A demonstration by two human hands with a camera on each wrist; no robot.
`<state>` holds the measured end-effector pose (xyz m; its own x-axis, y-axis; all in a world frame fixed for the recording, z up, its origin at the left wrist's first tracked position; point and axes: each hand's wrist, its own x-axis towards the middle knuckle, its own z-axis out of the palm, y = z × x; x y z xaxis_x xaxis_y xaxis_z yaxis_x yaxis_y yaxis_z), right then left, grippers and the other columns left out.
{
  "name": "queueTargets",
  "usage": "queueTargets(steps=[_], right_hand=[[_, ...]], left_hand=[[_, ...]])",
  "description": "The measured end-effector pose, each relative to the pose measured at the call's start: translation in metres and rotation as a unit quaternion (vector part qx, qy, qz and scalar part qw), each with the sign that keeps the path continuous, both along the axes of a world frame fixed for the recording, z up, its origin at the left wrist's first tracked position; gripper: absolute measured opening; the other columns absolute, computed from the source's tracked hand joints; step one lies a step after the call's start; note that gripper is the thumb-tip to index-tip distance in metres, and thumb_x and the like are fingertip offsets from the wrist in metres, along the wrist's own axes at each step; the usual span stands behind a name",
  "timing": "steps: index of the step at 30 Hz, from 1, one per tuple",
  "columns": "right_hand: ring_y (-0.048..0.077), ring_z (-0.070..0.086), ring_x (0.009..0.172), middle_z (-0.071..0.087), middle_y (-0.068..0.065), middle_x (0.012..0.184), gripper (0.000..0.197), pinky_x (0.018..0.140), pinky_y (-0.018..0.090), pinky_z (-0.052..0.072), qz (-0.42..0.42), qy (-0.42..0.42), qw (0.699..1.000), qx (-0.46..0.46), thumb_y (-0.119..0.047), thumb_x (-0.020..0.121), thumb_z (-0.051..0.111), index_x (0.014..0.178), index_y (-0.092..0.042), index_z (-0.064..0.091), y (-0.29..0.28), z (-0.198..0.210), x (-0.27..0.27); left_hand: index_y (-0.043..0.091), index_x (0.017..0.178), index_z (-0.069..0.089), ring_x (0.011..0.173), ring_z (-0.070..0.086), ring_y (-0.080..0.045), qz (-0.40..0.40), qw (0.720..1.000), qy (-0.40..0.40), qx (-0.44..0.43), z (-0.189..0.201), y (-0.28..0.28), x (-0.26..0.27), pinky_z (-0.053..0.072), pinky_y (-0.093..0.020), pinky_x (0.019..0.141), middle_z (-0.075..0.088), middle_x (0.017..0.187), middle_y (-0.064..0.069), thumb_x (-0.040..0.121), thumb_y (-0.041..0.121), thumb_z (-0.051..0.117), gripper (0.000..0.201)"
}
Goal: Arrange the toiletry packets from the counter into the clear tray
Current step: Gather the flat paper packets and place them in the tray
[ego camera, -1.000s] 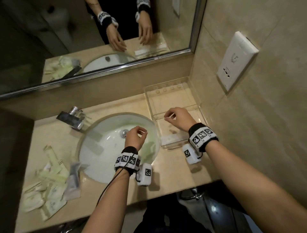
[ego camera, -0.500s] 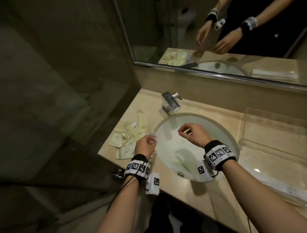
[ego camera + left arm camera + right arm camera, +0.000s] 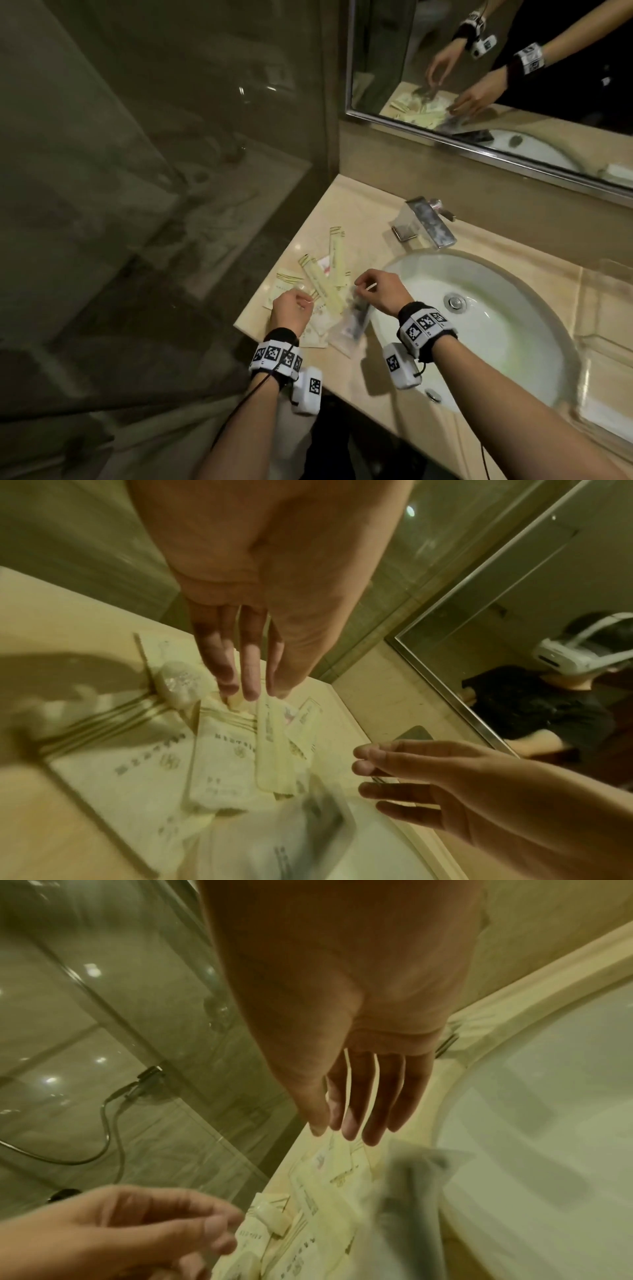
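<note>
Reaching for packets, none lifted yet.

Both hands hover over the toiletry packets (image 3: 322, 294) heaped on the counter (image 3: 363, 219) left of the sink (image 3: 479, 308); left hand (image 3: 291, 310) and right hand (image 3: 380, 291) have fingers extended, loosely together, holding nothing (the wrist views are blurred). Next, by my reading: pinch a packet and carry it across to the clear tray (image 3: 606, 373).

A white sink (image 3: 479, 318) fills the lower right, a chrome tap (image 3: 424, 221) behind it; a mirror (image 3: 496, 68) spans the upper right, shower glass (image 3: 154, 171) the left.
</note>
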<state>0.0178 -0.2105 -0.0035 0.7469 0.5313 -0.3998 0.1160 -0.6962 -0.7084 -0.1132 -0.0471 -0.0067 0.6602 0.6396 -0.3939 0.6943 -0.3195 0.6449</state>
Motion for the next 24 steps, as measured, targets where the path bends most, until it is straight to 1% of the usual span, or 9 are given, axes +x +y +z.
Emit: queueTargets(steps=[1,3,5,7,10,13,16,20,24], right_hand=[[0.02,0.065,0.087,0.07,0.006,0.099,0.019,0.073,0.023,0.051,-0.019,0.0,1.0,-0.01,-0.017,0.086,0.068,0.103,-0.008,0.068,0.01,-0.005,0.003],[0.023,0.067,0.091,0.071,0.009,0.101,0.021,0.082,0.031,0.055,-0.057,0.002,0.998,-0.032,-0.018,0.084,0.071,0.102,-0.008,0.065,0.028,-0.014,0.01],[0.024,0.067,0.093,0.071,0.01,0.102,0.028,0.086,0.033,0.054,-0.082,0.015,0.995,-0.048,-0.021,0.081,0.076,0.102,-0.009,0.061,0.045,-0.022,0.016],[0.026,0.065,0.095,0.068,0.01,0.105,0.037,0.088,0.036,0.053,-0.094,0.019,0.993,-0.065,-0.024,0.079,0.079,0.106,-0.009,0.057,0.06,-0.029,0.021],[0.029,0.06,0.101,0.061,0.012,0.111,0.052,0.086,0.038,0.05,-0.105,0.015,0.989,-0.1,-0.028,0.076,0.081,0.113,-0.007,0.051,0.08,-0.038,0.026],[0.031,0.059,0.103,0.058,0.012,0.114,0.059,0.084,0.038,0.048,-0.118,0.005,0.985,-0.124,-0.031,0.074,0.082,0.116,-0.008,0.047,0.092,-0.045,0.028],[0.03,0.06,0.103,0.058,0.01,0.113,0.063,0.084,0.04,0.05,-0.103,0.0,0.983,-0.15,-0.033,0.072,0.083,0.117,-0.011,0.045,0.097,-0.049,0.03],[0.029,0.06,0.098,0.06,0.009,0.107,0.063,0.083,0.041,0.053,-0.119,0.024,0.984,-0.134,-0.029,0.069,0.085,0.113,-0.012,0.045,0.097,-0.054,0.035],[0.026,0.06,0.091,0.06,0.008,0.101,0.062,0.078,0.041,0.053,-0.136,0.045,0.985,-0.098,-0.025,0.065,0.088,0.108,-0.013,0.045,0.094,-0.057,0.038]], left_hand=[[0.013,0.089,0.07,0.08,0.062,-0.015,-0.005,1.0,-0.004,0.007,-0.002,0.008,0.008,0.05,-0.024,0.075,0.068,0.085,0.001,0.084,0.01,0.063,0.009],[0.013,0.089,0.071,0.081,0.063,-0.017,-0.013,1.0,-0.013,0.012,-0.006,0.021,0.024,0.054,-0.03,0.08,0.069,0.085,-0.002,0.083,0.01,0.065,0.009],[0.015,0.09,0.069,0.088,0.064,-0.021,-0.026,0.999,-0.014,0.017,-0.009,0.034,0.042,0.055,-0.036,0.084,0.068,0.088,-0.004,0.083,0.012,0.068,0.008],[0.014,0.097,0.066,0.097,0.062,-0.022,-0.05,0.998,0.006,0.025,-0.012,0.046,0.061,0.054,-0.037,0.086,0.066,0.097,-0.007,0.082,0.014,0.07,0.015],[0.013,0.111,0.061,0.11,0.056,-0.026,-0.071,0.996,0.045,0.019,-0.019,0.062,0.086,0.05,-0.038,0.095,0.059,0.114,-0.012,0.081,0.013,0.073,0.033],[0.011,0.118,0.057,0.116,0.053,-0.027,-0.094,0.993,0.075,0.014,-0.025,0.074,0.104,0.047,-0.036,0.1,0.051,0.125,-0.012,0.075,0.009,0.078,0.048],[0.009,0.117,0.056,0.116,0.052,-0.025,-0.108,0.989,0.098,0.003,-0.029,0.08,0.112,0.045,-0.035,0.102,0.048,0.126,-0.008,0.065,0.007,0.085,0.06],[0.014,0.11,0.051,0.117,0.05,-0.027,-0.111,0.987,0.113,0.006,-0.034,0.084,0.121,0.046,-0.043,0.1,0.051,0.121,-0.006,0.056,0.007,0.09,0.067],[0.012,0.107,0.051,0.122,0.042,-0.026,-0.137,0.981,0.139,0.019,-0.033,0.086,0.128,0.042,-0.043,0.101,0.054,0.123,-0.007,0.06,0.009,0.088,0.06]])
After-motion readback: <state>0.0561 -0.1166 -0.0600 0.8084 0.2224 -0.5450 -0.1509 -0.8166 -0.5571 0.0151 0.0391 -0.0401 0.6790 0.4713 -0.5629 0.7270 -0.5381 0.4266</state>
